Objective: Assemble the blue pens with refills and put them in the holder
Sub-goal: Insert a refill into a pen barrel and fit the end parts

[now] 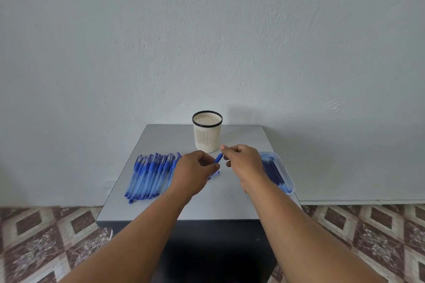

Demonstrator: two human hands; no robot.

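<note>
Left hand (195, 171) and right hand (242, 162), fingers curled, jointly pinch a blue pen (218, 158) above the surface (220, 202) centre, before the holder (207, 132) at the far edge; pens (151, 174) left, refill tray (279, 171) right.

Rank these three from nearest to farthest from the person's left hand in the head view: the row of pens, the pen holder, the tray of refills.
Measured from the left hand:
1. The row of pens, lying right beside it on its left.
2. The pen holder, standing upright behind it near the table's back edge.
3. The tray of refills, on the far right, beyond the right hand.
</note>
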